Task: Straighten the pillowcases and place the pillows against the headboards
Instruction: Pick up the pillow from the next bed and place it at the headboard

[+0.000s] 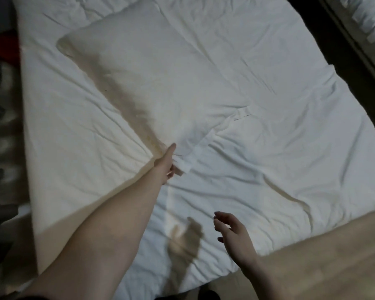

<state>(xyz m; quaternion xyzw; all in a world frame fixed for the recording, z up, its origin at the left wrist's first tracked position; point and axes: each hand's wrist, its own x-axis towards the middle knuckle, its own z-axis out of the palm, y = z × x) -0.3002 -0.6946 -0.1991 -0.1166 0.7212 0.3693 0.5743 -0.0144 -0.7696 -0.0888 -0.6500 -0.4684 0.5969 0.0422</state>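
left hand [168, 164] pinches the loose open end of the pillowcase [187, 146]; the pillow [139, 72] lies slantwise toward the bed's [290, 148] far left corner. right hand [232, 232] hovers relaxed, holding nothing. soft, light, floppy, so best gripped at both corners.

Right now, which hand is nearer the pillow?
Left. The left hand grips the loose pillowcase end at the near corner of the pillow. The right hand hovers open over the sheet, well short of the pillow, touching nothing.
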